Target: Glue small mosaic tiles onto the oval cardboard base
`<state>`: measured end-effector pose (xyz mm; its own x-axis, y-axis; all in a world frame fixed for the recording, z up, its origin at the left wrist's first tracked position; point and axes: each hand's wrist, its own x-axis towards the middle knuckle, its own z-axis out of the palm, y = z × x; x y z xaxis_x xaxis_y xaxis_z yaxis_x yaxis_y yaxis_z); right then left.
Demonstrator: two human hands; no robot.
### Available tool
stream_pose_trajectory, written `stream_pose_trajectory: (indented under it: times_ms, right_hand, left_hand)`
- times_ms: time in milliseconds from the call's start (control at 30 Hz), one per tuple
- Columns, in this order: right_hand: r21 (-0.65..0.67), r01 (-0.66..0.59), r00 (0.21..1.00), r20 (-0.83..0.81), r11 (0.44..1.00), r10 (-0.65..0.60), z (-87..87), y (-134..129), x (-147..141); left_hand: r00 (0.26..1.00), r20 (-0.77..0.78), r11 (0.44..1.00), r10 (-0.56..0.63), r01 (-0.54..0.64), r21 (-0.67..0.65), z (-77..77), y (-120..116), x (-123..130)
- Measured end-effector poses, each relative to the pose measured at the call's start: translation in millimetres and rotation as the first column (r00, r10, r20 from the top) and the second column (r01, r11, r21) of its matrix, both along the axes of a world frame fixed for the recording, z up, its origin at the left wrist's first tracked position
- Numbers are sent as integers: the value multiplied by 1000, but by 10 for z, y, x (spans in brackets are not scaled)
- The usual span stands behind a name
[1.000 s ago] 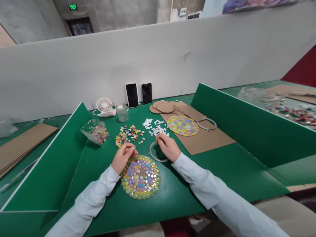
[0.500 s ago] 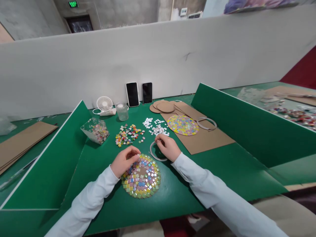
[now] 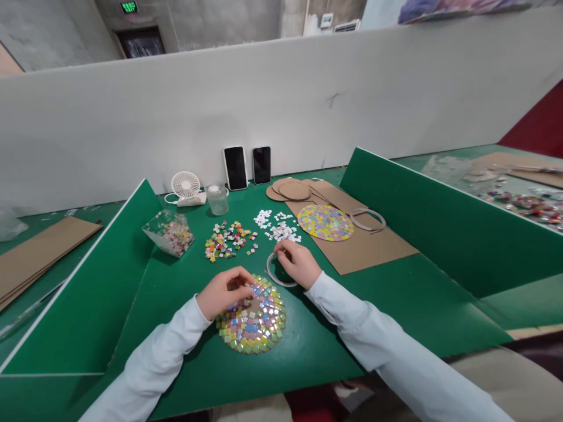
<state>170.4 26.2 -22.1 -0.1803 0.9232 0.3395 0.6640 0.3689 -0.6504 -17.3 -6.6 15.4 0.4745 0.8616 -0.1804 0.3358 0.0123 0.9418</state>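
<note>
A round board covered in shiny coloured mosaic tiles (image 3: 253, 328) lies at the front of the green table, with a small bare brown patch near its middle. Over its upper left part is my left hand (image 3: 225, 290), thumb and fingers curled together; whatever is between the fingertips is too small to make out. My right hand (image 3: 299, 262) is closed at the near edge of the white tile pile (image 3: 281, 228), above a pale ring (image 3: 277, 275); its fingertips hide what they hold. Mixed coloured tiles (image 3: 229, 239) lie loose between the hands, farther back.
A clear container of tiles (image 3: 171, 233), a white fan (image 3: 185, 186), a cup (image 3: 217, 199) and two phones (image 3: 236, 168) stand behind. At the right are a finished-looking mosaic disc (image 3: 325, 223), brown sheets (image 3: 369, 252), round boards (image 3: 294, 189) and another ring (image 3: 368, 220). Green dividers (image 3: 422, 217) flank the table.
My left hand has shifted slightly right and down over the mosaic, its fingertips now nearer the bare patch. My right hand is nearly unchanged.
</note>
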Motion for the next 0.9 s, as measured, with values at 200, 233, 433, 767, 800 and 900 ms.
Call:
stream_pose_trajectory:
  times_ms: [200,233,433,767,800,900]
  right_hand:
    - [16,-22,1000,10,1000,22,5,-7,0]
    - [16,-24,1000,12,1000,23,5,-9,-1]
    - [10,-26,999,26,1000,26,10,-18,0]
    - [-4,-36,998,41,999,36,13,-13,-11]
    - [-3,-38,998,42,999,38,13,-15,-10]
    - [2,-41,998,43,999,41,9,-19,-7]
  left_hand:
    - [994,-69,996,-81,77,-52,-22,-9,-11]
    - [994,-69,995,-83,80,-51,-24,-5,-15]
    - [987,-136,993,-81,92,80,-27,5,-25]
    - [899,-419,888,-125,290,356,-26,-41,1]
    - [894,-434,879,-114,294,376,-33,-45,4]
    - [879,-470,860,-78,298,415,-61,-60,11]
